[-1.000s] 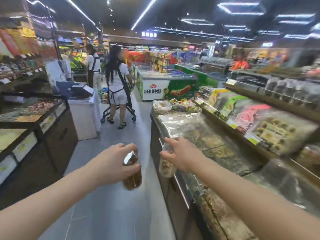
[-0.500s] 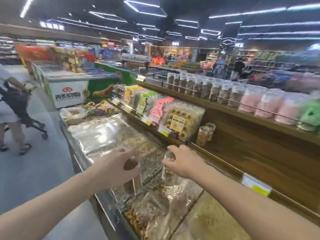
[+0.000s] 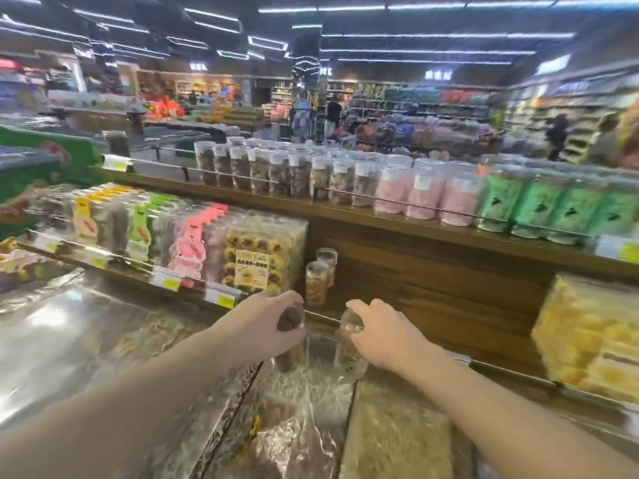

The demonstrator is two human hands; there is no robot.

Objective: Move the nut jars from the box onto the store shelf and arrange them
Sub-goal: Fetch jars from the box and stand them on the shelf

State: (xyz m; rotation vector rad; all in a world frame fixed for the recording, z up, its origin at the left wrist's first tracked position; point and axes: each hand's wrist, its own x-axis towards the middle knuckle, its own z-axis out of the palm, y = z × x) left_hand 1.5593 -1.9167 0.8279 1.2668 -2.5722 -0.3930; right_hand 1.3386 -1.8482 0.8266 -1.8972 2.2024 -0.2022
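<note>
**Two jars in hand, two on the shelf**

On the lower shelf (image 3: 432,271), going left to right, sits a row of packaged snacks (image 3: 145,233) too blurred to count, then a clear box of round biscuits (image 3: 262,257), then two nut jars (image 3: 320,276) standing upright one behind the other, touching or nearly so. In front of them, above the film-covered bulk bins (image 3: 304,409), two hands each hold one jar. The left hand (image 3: 266,328) grips a dark-filled jar (image 3: 290,344) from above, fingers curled round its top. Just beside it, the right hand (image 3: 383,335) grips a pale-filled jar (image 3: 349,344) the same way. Both held jars hang upright just before the shelf's metal rail (image 3: 511,373). The upper shelf (image 3: 345,216) carries many more jars, blurred.
</note>
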